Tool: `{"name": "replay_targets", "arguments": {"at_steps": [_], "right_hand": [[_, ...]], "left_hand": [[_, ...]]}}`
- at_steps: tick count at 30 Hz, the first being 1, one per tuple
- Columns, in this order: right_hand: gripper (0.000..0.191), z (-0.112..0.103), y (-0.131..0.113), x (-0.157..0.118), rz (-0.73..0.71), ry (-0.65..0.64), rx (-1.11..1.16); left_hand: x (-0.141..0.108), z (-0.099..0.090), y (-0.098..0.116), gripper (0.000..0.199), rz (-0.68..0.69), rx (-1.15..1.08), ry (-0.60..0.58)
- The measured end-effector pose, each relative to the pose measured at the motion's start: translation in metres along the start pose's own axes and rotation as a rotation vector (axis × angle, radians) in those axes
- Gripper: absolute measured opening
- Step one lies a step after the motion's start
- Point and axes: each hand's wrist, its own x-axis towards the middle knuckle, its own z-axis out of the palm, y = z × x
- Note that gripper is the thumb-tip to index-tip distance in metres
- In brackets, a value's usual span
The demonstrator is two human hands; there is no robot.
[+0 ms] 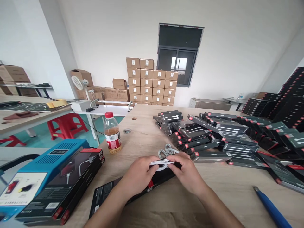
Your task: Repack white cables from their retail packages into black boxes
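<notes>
White cable [159, 162] bridges left fingers [152, 171] and right fingers [176, 170]; box [160, 181] beneath.

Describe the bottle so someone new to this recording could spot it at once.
Find the wooden table, then the left hand. Beyond and left of that hand, near the table's left edge, a clear bottle stands upright. Its red cap and amber liquid set it apart from the blue machine and black boxes nearby.

Two hands [142, 173], one bottle [113, 134], one fan [77, 83], one window [177, 47], one machine [63, 151], two stools [65, 125] (one partly cut off); black boxes [194, 131] overlap too much to count.
</notes>
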Motion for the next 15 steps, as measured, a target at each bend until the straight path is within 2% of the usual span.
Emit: {"name": "replay_targets", "arguments": {"at_steps": [3,6,8,12,15], "right_hand": [[0.028,0.003,0.004,-0.001,-0.048,-0.015,-0.080],[0.022,0.004,0.004,-0.001,-0.055,-0.091,-0.127],[0.021,0.003,0.001,-0.001,-0.030,-0.098,-0.112],[0.036,0.001,-0.009,-0.001,-0.018,-0.068,0.075],[0.023,0.000,-0.012,-0.001,0.012,-0.053,0.209]], "left_hand": [[0.000,-0.006,0.000,0.028,-0.091,0.060,-0.001],[-0.001,-0.015,0.000,0.024,-0.189,0.110,0.009],[-0.001,-0.019,0.000,0.023,-0.220,0.115,0.023],[0.000,-0.018,0.002,0.023,-0.203,-0.024,0.028],[0.000,-0.015,0.002,0.026,-0.157,-0.160,0.029]]}}
